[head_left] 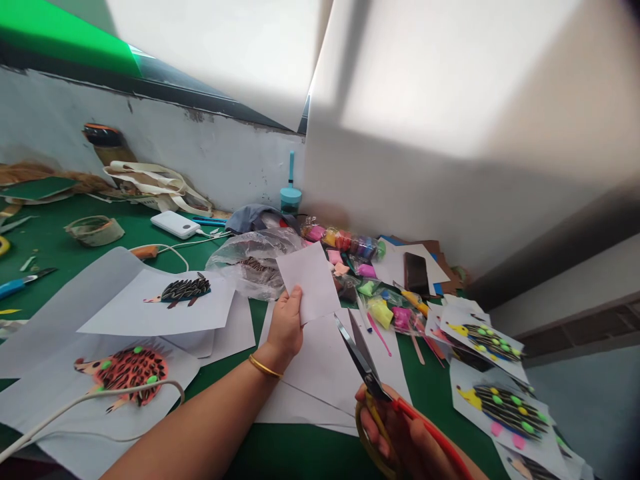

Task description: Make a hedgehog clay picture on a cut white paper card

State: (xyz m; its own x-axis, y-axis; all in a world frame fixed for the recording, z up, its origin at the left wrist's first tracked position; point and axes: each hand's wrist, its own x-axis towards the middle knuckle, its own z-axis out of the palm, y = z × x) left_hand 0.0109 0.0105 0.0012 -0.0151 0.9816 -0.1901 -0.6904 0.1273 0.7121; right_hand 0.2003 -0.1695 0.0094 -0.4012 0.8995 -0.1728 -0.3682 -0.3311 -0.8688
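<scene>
My left hand [286, 325], with a gold bangle at the wrist, grips a small white paper piece [311, 283] by its lower left edge, thumb on top. It is held above larger white sheets [325, 363] on the table. Lower right, my right hand [395, 433] is closed round the handles of a pair of scissors [365, 363], one loop yellow and the other side red. The scissor blades are parted and point up and left, below the paper and apart from it. Some right-hand fingers are hidden behind the handles.
Hedgehog pictures [185, 290] on paper lie left, and more hedgehog pictures [505, 407] lie right. Bagged coloured clay [380, 310], a plastic bag [250, 263] and a phone [416, 273] lie farther back. A white cable [90, 398] crosses the left side; a craft knife [23, 283] lies beyond.
</scene>
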